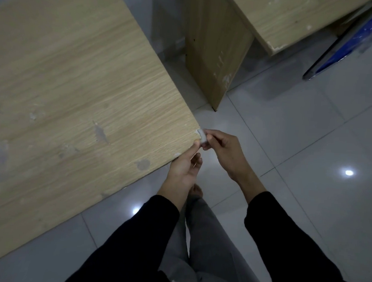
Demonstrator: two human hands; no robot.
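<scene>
The light wood-grain surface [75, 78] fills the left side, its veneer scuffed, with pale chips and a few dark blotches. Its near right corner points towards the middle of the view.

Just below that corner the left hand [184, 167] comes up out of a black sleeve [134, 236]. One straight finger reaches to the surface's edge and touches the lower end of the small pale piece [203, 137]. The other fingers are loosely curled and hold nothing.

The small pale piece sits right at the tip of the corner, against its edge. It is whitish-grey, short and narrow, with a soft matt look, and seems bent or wrapped around the corner. It is too small and blurred to tell what it is made of.

The right hand [223, 149] comes in from the right, just beside the corner, and pinches the piece's upper end between thumb and forefinger. Its remaining fingers are curled under.

Below the hands, grey trousers [206, 241] hang over the glossy pale tiled floor [313, 138], which carries two bright reflections.

Further right and up stands a second desk [277, 19] in the same wood, chipped white along its edge, with its side panel [211, 50] reaching to the floor. At the far right a blue item [350, 40] on a dark frame leans near it.
</scene>
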